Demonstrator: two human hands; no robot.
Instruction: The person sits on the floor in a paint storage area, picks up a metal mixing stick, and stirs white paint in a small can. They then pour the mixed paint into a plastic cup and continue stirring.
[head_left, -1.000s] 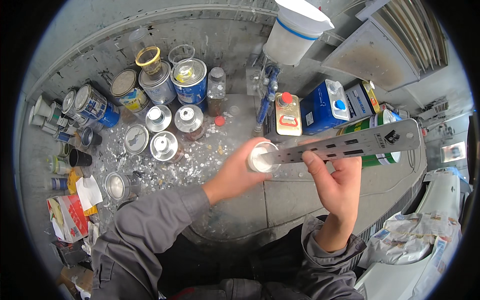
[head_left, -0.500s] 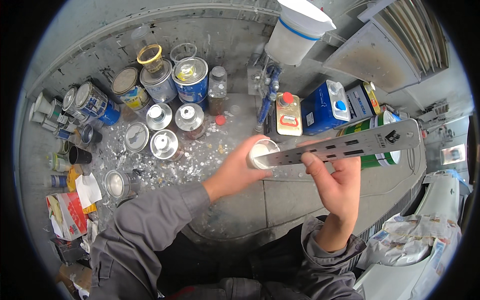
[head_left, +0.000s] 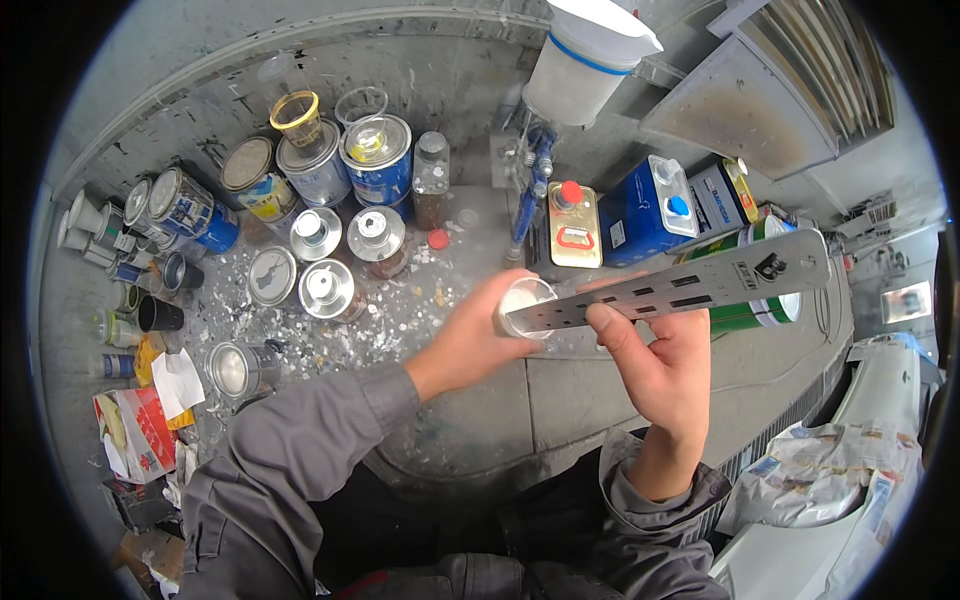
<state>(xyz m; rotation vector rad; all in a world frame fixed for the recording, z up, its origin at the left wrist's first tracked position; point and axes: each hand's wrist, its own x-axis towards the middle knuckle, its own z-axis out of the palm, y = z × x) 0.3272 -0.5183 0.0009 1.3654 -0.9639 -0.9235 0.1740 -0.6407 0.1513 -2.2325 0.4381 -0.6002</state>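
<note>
My left hand is wrapped round a small clear plastic cup with whitish contents, held over the bench in the middle of the view. In my right hand is a long flat metal mixing stick with slots along it, gripped between thumb and fingers. Its narrow lower end dips into the cup, while the broad end with a hole points up to the right. The stick and cup wall hide the tip within the contents.
Paint cans and metal tins with spouts crowd the paint-spotted bench at left. Behind my hands stand a gold can with red cap, a blue can and a green tin. A paper-covered panel lies at right.
My right hand and the metal mixing stick have shifted slightly left. The cup in my left hand stays in nearly the same place, and the stick's end is still in it.
</note>
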